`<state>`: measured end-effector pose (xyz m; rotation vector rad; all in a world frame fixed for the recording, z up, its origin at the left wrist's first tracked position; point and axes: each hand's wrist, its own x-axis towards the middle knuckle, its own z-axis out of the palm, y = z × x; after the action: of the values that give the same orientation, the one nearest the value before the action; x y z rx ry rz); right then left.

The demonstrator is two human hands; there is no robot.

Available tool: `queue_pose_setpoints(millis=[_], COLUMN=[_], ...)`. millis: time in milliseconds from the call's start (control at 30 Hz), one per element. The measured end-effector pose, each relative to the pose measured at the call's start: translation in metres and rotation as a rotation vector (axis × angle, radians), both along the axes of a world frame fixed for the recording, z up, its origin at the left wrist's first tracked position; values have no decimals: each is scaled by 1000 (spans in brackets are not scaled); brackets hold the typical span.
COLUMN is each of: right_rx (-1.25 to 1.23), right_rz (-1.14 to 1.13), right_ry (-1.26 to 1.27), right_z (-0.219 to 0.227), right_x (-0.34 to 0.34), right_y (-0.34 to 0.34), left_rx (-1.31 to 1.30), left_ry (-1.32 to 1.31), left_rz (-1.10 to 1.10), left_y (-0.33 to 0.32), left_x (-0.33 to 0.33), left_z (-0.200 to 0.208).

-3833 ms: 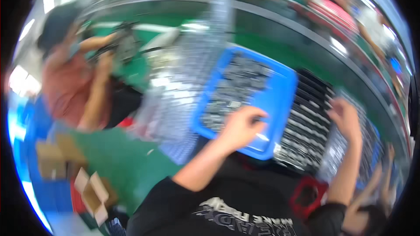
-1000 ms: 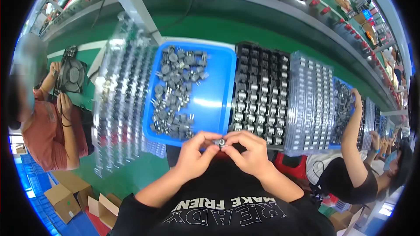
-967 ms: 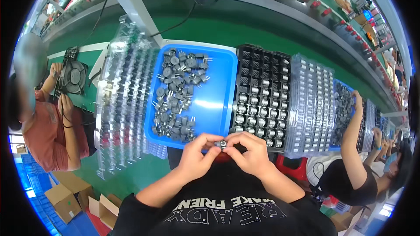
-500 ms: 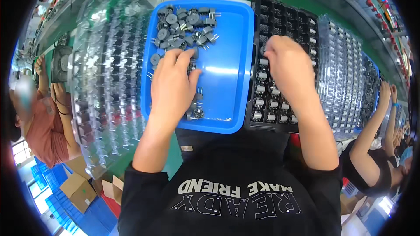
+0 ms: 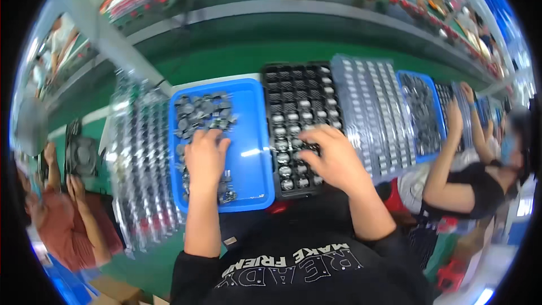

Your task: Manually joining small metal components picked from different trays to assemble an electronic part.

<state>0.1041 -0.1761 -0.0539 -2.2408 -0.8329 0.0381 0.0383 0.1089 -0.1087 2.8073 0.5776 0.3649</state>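
A blue tray [image 5: 248, 152] lies in front of me, its left side heaped with small round grey parts [image 5: 203, 107] that have metal pins. Over this heap hovers my left hand [image 5: 204, 158], thumb apart from its curled fingers; I make out no part in its grasp. To the right, my right hand [image 5: 336, 158] is above a black compartment tray [image 5: 291, 87], thumb and forefinger spread with nothing visible between them. Silvery cylindrical parts [image 5: 283, 158] fill many of that tray's nearer cells and its right column. My right hand hides some cells.
Clear plastic trays [image 5: 141, 164] are stacked at the left. Another clear tray [image 5: 370, 118] with rows of parts adjoins the black one. Beyond it is a second blue tray [image 5: 432, 149] of grey parts. Co-workers sit on both sides; a black fan [image 5: 83, 151] stands at the left.
The view has shifted, showing more of the far bench. My right hand has moved nearer to me over the black tray, and its fingers have spread. My left hand stays over the heap.
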Motion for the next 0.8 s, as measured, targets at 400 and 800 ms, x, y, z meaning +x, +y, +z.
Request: queue_pose_setpoints(millis=[400, 800], right_rx=[106, 122], right_rz=[-496, -305], right_ry=[66, -43], right_z=[-8, -11], right_x=[-44, -37], right_y=[-117, -68], left_rx=[-253, -714], left_ry=[-404, -464], left_rz=[-181, -211], left_y=[-24, -12], left_x=[-17, -36], left_z=[2, 8])
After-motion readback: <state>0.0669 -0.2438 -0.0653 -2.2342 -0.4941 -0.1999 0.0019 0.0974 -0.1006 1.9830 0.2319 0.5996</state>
